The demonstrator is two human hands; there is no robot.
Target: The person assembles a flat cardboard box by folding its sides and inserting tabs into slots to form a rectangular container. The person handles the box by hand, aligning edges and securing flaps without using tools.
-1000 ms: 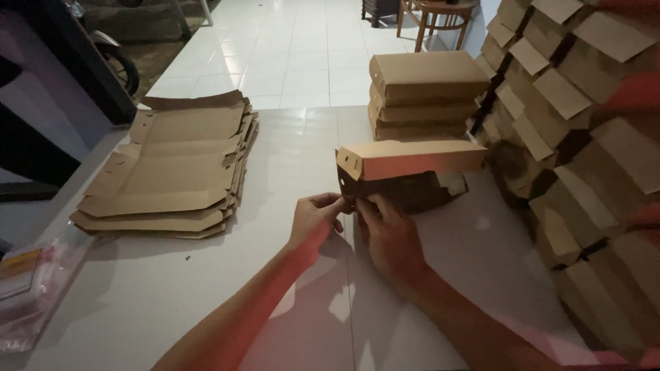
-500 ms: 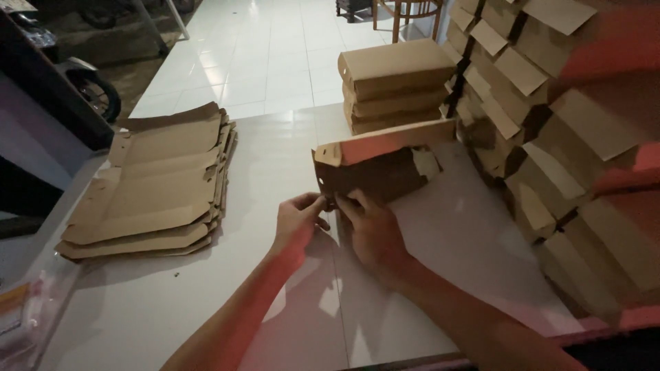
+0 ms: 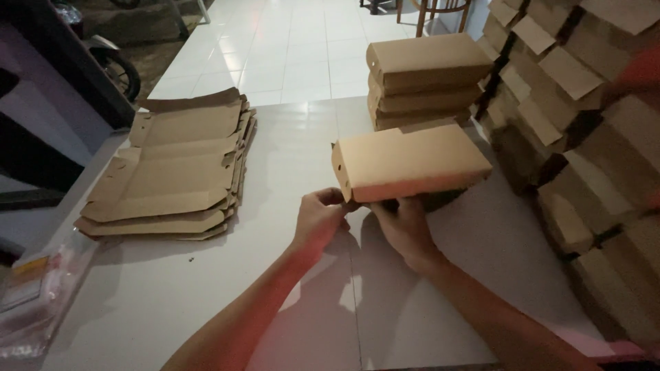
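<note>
A brown cardboard box (image 3: 409,163) sits on the white table (image 3: 295,151) with its lid folded down over it. My left hand (image 3: 320,218) pinches the box's near left corner. My right hand (image 3: 404,227) holds the near front edge of the same box from below. Both hands touch the box and lie close together.
A pile of flat unfolded cardboard blanks (image 3: 172,172) lies at the left. Three closed boxes (image 3: 423,79) are stacked behind. A tall heap of folded boxes (image 3: 584,124) fills the right side. A clear plastic bag (image 3: 34,295) lies at the near left edge. Tiled floor lies beyond.
The box's lid, raised and half open before, has come down flat over the box. Both hands stayed at its near edge.
</note>
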